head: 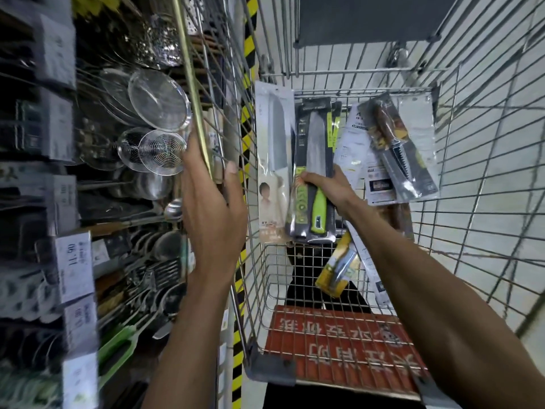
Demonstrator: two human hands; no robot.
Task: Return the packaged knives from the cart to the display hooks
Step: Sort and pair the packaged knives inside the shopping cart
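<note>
My right hand (326, 188) grips a black pack with a green-handled knife (314, 172), held upright inside the wire cart (256, 278). A white-packaged cleaver (272, 160) leans against the cart's left wall beside it. A brown-handled serrated knife in a clear pack (396, 146) rests against the far wall, on white packages. A small yellow-packaged knife (339, 267) lies lower in the cart under my right forearm. My left hand (211, 202) holds the cart's left edge around a brass-coloured rail (193, 84), fingers curled over it.
To the left hang display goods: wire mesh strainers (156, 101), ladles and spoons (153, 255), boxed items with price tags (73, 261). A yellow-black striped post (246, 113) stands behind the cart wall. A red sign (339, 343) lies beneath the cart's floor.
</note>
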